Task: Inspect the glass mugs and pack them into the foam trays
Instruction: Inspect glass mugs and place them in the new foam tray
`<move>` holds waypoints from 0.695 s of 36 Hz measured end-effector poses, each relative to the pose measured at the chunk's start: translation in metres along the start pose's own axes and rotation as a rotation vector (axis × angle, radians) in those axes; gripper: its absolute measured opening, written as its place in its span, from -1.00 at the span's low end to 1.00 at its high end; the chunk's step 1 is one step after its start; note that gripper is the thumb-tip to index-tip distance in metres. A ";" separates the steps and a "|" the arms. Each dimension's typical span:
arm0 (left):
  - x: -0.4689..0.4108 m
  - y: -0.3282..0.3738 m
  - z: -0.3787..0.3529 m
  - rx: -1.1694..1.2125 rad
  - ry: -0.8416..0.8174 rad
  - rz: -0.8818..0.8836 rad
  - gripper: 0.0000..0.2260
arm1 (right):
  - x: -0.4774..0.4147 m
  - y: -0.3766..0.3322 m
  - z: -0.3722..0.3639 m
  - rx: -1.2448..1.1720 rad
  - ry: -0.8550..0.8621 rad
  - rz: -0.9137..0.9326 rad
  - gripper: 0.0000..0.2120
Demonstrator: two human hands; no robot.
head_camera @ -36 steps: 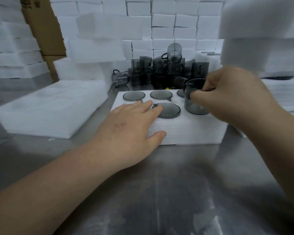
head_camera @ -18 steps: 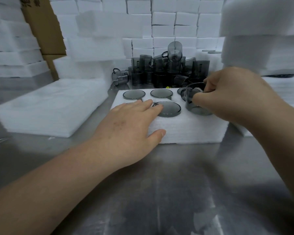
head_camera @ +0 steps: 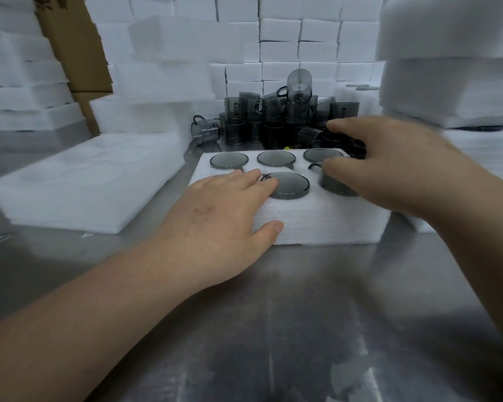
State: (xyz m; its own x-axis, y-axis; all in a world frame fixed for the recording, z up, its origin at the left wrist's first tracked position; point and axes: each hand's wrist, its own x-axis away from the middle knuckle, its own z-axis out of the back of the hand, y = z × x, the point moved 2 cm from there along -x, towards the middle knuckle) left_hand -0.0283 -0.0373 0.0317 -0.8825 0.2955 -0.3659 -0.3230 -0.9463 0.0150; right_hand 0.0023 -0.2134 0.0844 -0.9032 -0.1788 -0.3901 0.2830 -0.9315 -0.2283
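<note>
Mugs point(head_camera: 276, 158) of smoky glass, sunk bottom-up in the pockets of a foam tray point(head_camera: 317, 224) under both hands. Nearest, steel table point(head_camera: 273, 329) beneath the forearms. Left hand point(head_camera: 221, 216) laid flat on the tray's near corner, fingers straight and close together, thumb against the front wall, fingertips touching the rim of the front mug point(head_camera: 291, 184) just to its right. Right hand point(head_camera: 389, 172) blurred, loosely spread, gripping nothing that shows; thumb lying over the end mug point(head_camera: 336, 188) below it, dark side wall showing above the foam; forefinger stretched out toward the pile point(head_camera: 262, 123). Just past the fingertips of both hands, three mugs in the tray's back row. Beyond the right forefinger, the pile itself: loose mugs stacked and tumbled on the table, one lying on its side on top, another on its side at the left edge. Left of the left hand, flat foam sheets point(head_camera: 84, 181) on the table. Farthest off, stacked foam blocks point(head_camera: 279, 33) on every side and a box point(head_camera: 70, 39) of brown card far to the left.
</note>
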 end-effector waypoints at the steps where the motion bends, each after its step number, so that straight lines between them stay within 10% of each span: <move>1: 0.000 0.000 0.000 0.001 -0.004 0.000 -0.36 | 0.000 0.000 0.000 -0.020 -0.001 0.015 -0.51; 25: 0.000 0.000 0.000 -0.002 0.007 -0.004 -0.35 | 0.002 -0.007 -0.025 0.116 -0.426 0.131 -0.47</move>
State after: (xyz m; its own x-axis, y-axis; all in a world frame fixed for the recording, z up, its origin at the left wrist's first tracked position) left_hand -0.0282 -0.0375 0.0316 -0.8787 0.2984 -0.3726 -0.3261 -0.9453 0.0121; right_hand 0.0065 -0.1997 0.0623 -0.9212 -0.3892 -0.0017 0.3877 -0.9173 -0.0909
